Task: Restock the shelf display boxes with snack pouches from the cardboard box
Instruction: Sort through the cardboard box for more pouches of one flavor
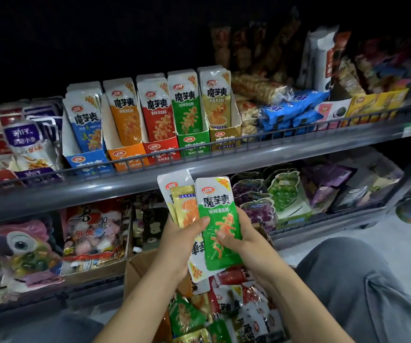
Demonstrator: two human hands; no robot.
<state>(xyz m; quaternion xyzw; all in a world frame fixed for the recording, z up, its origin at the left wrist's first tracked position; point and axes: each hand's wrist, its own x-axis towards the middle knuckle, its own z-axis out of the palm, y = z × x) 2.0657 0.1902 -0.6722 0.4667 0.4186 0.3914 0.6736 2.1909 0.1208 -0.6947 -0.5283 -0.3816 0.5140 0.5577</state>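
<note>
- Nearest me, the cardboard box sits between my knees, pouches heaped loose inside for easy reach.
- My left hand pinches a fanned stack of pouches, yellow ones showing; my right hand clasps the green pouch, thumb across its front, probably sorting by flavour.
- Farther off, the green display box stands on the upper shelf, colour-matched.

Dim overall: the top of the frame and upper left fall to near black, while light from the viewer's side picks out the pouch fronts at centre. Soft glare sits on the shelf rail (a pale streak). Edges bow and smear, especially the right; far packets upper right are murky.
</note>
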